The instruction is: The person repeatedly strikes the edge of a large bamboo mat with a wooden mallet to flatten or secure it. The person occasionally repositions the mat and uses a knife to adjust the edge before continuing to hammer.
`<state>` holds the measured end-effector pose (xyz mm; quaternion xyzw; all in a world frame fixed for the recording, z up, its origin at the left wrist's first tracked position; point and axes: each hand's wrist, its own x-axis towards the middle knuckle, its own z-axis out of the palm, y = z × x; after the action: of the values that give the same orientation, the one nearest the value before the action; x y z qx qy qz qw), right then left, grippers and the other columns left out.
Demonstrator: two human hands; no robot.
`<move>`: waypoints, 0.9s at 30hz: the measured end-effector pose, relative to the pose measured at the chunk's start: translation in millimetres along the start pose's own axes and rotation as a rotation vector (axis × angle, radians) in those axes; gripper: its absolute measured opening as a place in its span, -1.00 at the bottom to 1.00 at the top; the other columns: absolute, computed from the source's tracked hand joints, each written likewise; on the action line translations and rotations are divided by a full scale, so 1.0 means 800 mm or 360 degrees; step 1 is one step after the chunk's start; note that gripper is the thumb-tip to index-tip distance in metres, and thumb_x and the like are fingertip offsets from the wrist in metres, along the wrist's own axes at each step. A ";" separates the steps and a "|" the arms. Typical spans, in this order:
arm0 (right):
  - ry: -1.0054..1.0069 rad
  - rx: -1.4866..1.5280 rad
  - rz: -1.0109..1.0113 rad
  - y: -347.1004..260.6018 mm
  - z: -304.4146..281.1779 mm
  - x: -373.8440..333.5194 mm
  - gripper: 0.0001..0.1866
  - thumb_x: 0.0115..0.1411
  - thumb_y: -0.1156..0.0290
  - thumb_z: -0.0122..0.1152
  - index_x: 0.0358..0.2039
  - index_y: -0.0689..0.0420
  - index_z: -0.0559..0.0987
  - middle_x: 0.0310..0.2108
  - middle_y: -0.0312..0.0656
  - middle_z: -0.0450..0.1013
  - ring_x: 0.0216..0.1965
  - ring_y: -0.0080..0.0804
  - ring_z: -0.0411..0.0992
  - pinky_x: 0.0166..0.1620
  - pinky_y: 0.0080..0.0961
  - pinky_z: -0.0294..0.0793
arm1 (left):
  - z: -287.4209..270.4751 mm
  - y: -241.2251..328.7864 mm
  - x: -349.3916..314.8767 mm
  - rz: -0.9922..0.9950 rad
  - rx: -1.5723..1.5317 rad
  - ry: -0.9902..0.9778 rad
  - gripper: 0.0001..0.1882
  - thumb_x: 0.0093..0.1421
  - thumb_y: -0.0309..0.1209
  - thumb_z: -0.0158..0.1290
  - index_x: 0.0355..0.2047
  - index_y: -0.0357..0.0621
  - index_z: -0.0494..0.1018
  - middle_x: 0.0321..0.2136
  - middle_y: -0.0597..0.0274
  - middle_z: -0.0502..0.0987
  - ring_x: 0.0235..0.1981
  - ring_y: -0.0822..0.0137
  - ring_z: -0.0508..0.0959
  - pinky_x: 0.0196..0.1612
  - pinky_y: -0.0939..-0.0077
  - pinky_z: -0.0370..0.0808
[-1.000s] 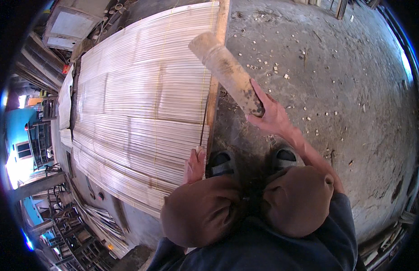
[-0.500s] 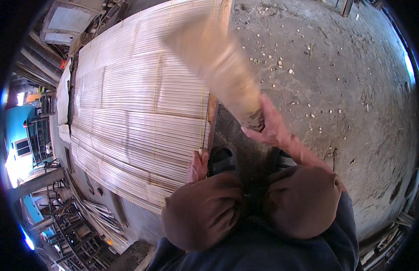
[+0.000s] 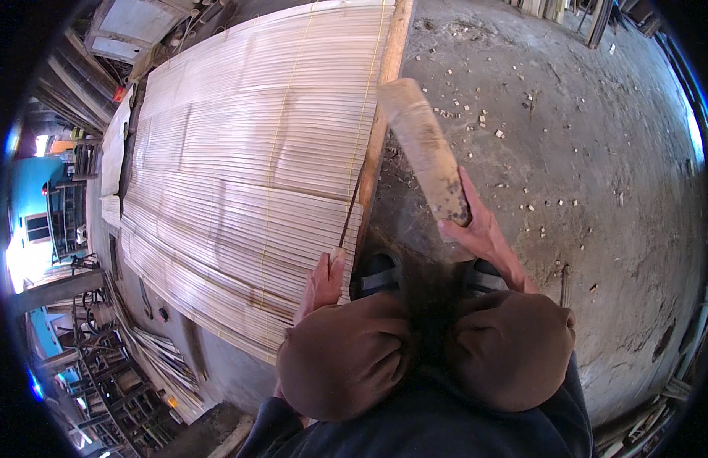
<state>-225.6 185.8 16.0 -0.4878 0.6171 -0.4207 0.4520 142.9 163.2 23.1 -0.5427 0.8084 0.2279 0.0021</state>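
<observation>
My left hand (image 3: 320,284) is closed round the short pale handle of a knife (image 3: 350,217). The knife's thin dark blade lies along the right edge of a panel of pale bamboo slats (image 3: 216,153), beside a yellow line. In my right hand (image 3: 484,237) is the near end of a thick wooden club (image 3: 424,141), light brown with dark specks near the grip. The club slants up and left, its far end beside the wooden beam (image 3: 384,99) that borders the slats. The fingertips under the club are partly hidden.
Small pale offcuts (image 3: 499,133) lie scattered over the rough concrete floor (image 3: 568,153) at the right. My knees (image 3: 346,359) are bent below the hands. More long strips (image 3: 171,366) lie at the lower left, near a dark wooden rack (image 3: 117,389).
The club has swung right and slightly down, off the slats, and is no longer blurred. The knife blade now shows along the panel's edge; my left hand has shifted slightly.
</observation>
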 end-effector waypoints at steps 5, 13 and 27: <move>0.0063 0.0262 0.0292 0.051 -0.004 -0.015 0.09 0.14 0.29 0.40 0.51 0.06 -0.14 0.30 0.07 0.30 0.27 -0.16 0.33 0.29 -0.26 0.30 | -0.015 0.032 0.011 -0.0825 -0.0483 -0.0060 -0.59 0.45 -0.10 -0.12 -0.04 -0.25 0.41 -0.44 -0.27 0.53 -0.36 -0.13 0.60 -0.34 0.06 0.48; 0.0023 0.0352 0.0479 0.040 0.007 -0.019 0.09 0.19 0.27 0.35 0.50 0.15 -0.20 0.39 0.07 0.10 0.35 -0.16 0.18 0.34 -0.29 0.19 | -0.132 0.065 0.012 -0.0558 -0.0926 0.0264 -0.68 0.45 -0.21 -0.06 -0.10 -0.26 0.45 -0.67 0.18 0.44 -0.69 0.38 0.45 -0.58 0.38 0.37; 0.0129 0.0607 0.0579 0.048 0.031 -0.023 0.07 0.22 0.40 0.31 0.52 0.01 -0.23 0.42 -0.02 0.05 0.34 -0.21 0.16 0.31 -0.26 0.24 | 0.003 0.021 -0.058 -0.0221 -0.0437 0.0112 -0.58 0.40 -0.05 -0.02 -0.20 -0.23 0.42 -0.54 -0.20 0.47 -0.49 -0.21 0.49 -0.39 0.10 0.41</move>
<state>-208.1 208.9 -24.1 -0.2574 0.6218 -0.4605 0.5788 146.9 209.9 38.8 -0.6001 0.7298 0.3163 -0.0848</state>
